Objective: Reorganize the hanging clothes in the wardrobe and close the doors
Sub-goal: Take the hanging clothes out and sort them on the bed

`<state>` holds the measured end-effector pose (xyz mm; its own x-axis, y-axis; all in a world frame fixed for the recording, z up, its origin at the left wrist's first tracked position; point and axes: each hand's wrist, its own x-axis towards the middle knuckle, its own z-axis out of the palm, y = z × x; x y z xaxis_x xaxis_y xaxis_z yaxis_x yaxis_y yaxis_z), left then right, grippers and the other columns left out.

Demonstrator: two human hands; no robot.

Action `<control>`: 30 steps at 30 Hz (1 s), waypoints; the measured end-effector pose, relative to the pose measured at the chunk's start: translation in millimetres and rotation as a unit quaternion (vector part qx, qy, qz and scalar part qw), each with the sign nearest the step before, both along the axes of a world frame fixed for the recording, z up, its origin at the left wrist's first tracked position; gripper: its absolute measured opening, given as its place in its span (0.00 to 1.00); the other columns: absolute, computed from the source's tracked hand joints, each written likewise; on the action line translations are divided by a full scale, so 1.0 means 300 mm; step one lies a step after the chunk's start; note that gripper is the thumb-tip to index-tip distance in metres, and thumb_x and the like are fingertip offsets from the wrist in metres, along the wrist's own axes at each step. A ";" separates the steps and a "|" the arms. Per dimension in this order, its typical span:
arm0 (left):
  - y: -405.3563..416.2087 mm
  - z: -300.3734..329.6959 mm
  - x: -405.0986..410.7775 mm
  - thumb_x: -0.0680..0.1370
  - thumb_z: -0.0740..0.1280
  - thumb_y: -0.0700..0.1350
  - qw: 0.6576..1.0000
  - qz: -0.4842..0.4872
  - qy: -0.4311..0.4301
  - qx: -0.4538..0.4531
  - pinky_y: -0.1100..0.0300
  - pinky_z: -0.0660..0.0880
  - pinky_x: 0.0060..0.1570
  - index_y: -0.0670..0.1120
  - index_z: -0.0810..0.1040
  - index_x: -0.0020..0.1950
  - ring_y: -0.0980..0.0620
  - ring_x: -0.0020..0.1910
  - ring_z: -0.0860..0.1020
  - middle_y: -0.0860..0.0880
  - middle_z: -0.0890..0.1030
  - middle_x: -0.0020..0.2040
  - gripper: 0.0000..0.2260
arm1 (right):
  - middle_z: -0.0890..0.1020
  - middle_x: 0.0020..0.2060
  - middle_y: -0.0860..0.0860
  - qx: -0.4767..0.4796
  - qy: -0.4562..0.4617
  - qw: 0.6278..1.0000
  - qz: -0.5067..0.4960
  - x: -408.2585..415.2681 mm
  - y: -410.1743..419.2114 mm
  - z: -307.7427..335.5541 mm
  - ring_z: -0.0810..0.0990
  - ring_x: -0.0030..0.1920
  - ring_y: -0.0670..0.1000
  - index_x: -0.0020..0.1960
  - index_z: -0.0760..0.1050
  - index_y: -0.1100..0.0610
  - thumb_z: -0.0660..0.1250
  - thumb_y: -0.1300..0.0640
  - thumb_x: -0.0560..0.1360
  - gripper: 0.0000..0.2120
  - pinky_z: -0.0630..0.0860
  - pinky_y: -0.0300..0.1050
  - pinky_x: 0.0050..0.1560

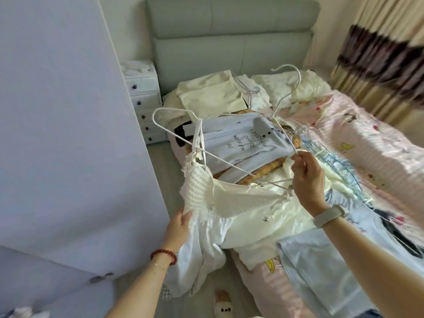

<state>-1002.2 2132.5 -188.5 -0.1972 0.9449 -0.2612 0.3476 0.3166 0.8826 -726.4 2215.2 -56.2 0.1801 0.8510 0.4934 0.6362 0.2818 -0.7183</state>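
Threading a white strappy dress (229, 198) onto a white wire hanger (197, 145), mid-frame over the bed (367, 143). Left hand (177, 228), seven o'clock, grips the bodice; right hand (307, 177), three o'clock, pinches the hanger's end. Next, I'd judge: hook the loose strap, then carry it to the wardrobe.

Wardrobe door (57, 134) cut off by left and top edges, wardrobe interior out of view, curtain (385, 56) motion-blurred, printed lettering on grey shirt (241, 136) too blurred to read, slipper (223, 304) partly cropped at bottom edge, left hand (177, 228) fingertips hidden behind white dress (229, 203).
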 end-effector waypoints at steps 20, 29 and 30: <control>0.206 0.508 0.054 0.80 0.57 0.51 0.955 0.031 -0.035 0.295 0.72 0.61 0.27 0.56 0.68 0.37 0.63 0.26 0.64 0.62 0.69 0.27 0.11 | 0.80 0.40 0.53 -0.174 0.138 0.957 -0.189 0.066 0.049 -0.154 0.74 0.31 0.49 0.52 0.76 0.59 0.55 0.59 0.77 0.12 0.68 0.40 0.31; 0.462 0.617 0.349 0.80 0.59 0.48 0.948 -0.004 -0.120 0.294 0.73 0.63 0.29 0.51 0.68 0.35 0.62 0.27 0.62 0.61 0.66 0.25 0.13 | 0.76 0.29 0.50 -0.150 0.245 0.936 -0.205 0.265 0.216 -0.123 0.74 0.29 0.50 0.50 0.78 0.59 0.57 0.59 0.78 0.11 0.72 0.44 0.34; 0.520 0.655 0.409 0.80 0.59 0.47 0.945 -0.009 -0.125 0.303 0.73 0.63 0.29 0.51 0.69 0.35 0.63 0.27 0.63 0.61 0.66 0.26 0.13 | 0.76 0.30 0.52 -0.144 0.251 0.934 -0.207 0.313 0.260 -0.103 0.74 0.31 0.53 0.49 0.78 0.60 0.57 0.59 0.78 0.11 0.73 0.48 0.37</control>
